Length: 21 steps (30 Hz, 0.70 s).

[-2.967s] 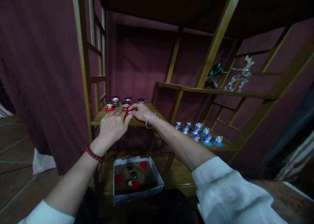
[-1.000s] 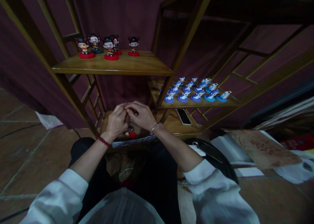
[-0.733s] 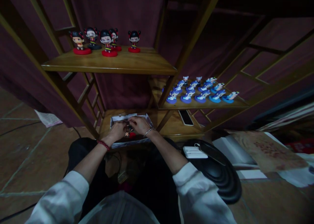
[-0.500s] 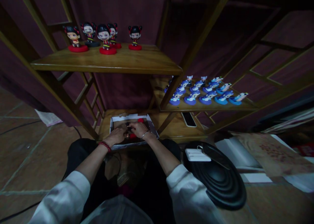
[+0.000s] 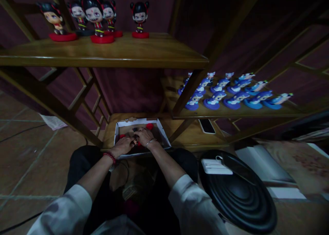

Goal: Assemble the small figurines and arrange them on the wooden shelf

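Both of my hands are down inside a shallow white cardboard box on the low shelf. With its fingers curled, my left hand meets a small dark and skin-toned figurine from the left. My right hand closes in on the same figurine from the right, fingertips bent down. Much of the piece is hidden by the fingers. A round red base lies in the box behind my right hand, and more red shows beside my left fingers and under the figurine.
Black-haired figurines on round bases, including one at the right, stand on the upper shelf. Rows of blue and purple figurines fill the right shelf. A phone lies below them. A black ridged stool holds a white device.
My view has moved closer to the shelves, so the upper figurines look larger. Both hands stay in the box, the fingers shifting slightly around the figurine.
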Available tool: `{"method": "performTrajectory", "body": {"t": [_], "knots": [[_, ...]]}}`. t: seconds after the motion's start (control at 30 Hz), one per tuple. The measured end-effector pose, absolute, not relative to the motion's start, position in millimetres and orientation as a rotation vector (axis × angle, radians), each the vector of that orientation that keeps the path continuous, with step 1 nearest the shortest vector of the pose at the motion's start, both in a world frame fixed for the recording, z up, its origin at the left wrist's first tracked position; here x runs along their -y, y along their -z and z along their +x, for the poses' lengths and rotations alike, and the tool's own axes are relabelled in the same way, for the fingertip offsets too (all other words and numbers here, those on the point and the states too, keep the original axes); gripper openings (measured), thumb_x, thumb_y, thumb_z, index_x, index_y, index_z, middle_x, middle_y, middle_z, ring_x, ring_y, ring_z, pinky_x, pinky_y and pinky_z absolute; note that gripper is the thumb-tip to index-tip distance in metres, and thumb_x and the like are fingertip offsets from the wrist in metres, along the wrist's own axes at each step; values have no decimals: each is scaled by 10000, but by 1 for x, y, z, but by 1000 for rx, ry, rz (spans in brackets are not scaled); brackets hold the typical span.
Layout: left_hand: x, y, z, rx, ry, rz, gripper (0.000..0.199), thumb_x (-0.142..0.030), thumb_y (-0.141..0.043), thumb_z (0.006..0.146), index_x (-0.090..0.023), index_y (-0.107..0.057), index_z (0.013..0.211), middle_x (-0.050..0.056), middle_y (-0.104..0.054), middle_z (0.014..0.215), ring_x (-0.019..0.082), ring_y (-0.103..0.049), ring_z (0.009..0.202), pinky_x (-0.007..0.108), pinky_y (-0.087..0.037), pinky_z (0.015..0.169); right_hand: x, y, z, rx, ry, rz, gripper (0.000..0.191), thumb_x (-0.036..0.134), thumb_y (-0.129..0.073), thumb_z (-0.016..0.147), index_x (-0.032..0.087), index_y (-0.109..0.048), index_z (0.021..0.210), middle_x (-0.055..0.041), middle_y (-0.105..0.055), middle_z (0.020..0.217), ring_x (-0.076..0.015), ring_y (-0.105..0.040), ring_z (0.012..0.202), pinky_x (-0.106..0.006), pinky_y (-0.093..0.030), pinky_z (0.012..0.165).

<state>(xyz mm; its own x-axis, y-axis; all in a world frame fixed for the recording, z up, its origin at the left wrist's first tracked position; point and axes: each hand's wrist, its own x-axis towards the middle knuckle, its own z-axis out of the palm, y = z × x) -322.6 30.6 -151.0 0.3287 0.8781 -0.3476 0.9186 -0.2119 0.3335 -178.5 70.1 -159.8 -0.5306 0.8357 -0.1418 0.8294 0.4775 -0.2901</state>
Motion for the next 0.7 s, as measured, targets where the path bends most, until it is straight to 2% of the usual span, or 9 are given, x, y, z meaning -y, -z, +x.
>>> {"method": "performTrajectory", "body": {"t": [0.13, 0.3, 0.47, 0.6, 0.7], "knots": [[-31, 146, -316, -1606, 148, 2125, 297, -231, -478, 770, -179, -584, 1043, 115, -622, 1037, 225, -592, 951, 303, -429, 823, -73, 158, -182, 2731, -492, -1547, 275, 245, -481, 792, 230, -625, 1025, -95, -566, 1093, -202, -565, 966, -302, -436, 814], [-30, 143, -309, -1590, 117, 2169, 281, -209, -487, 765, -153, -578, 1025, 130, -622, 1036, 226, -593, 957, 288, -438, 803, -73, 155, -185, 2698, -490, -1599, 311, 291, -498, 790, 227, -559, 1088, -94, -572, 1121, -208, -556, 999, -326, -428, 832], [-32, 141, -308, -1639, 203, 2192, 242, -173, -449, 772, -155, -596, 963, 147, -619, 1030, 232, -619, 887, 303, -461, 738, -76, 151, -186, 2612, -550, -1740, 288, 170, -346, 854, 197, -555, 1051, -103, -623, 1041, -181, -574, 989, -301, -431, 815], [-34, 140, -309, -1637, 216, 2214, 279, -199, -476, 765, -166, -580, 1022, 147, -609, 1055, 235, -606, 928, 307, -457, 763, -79, 150, -182, 2574, -598, -1771, 306, 114, -384, 817, 131, -517, 1093, -144, -647, 980, -209, -596, 958, -298, -441, 779], [-36, 139, -310, -1656, 265, 2221, 300, -184, -481, 756, -178, -580, 1039, 148, -608, 1066, 249, -605, 935, 318, -460, 753, -82, 152, -175, 2552, -633, -1781, 361, 140, -466, 778, 124, -482, 1139, -145, -643, 1003, -217, -599, 950, -286, -445, 767]]}}
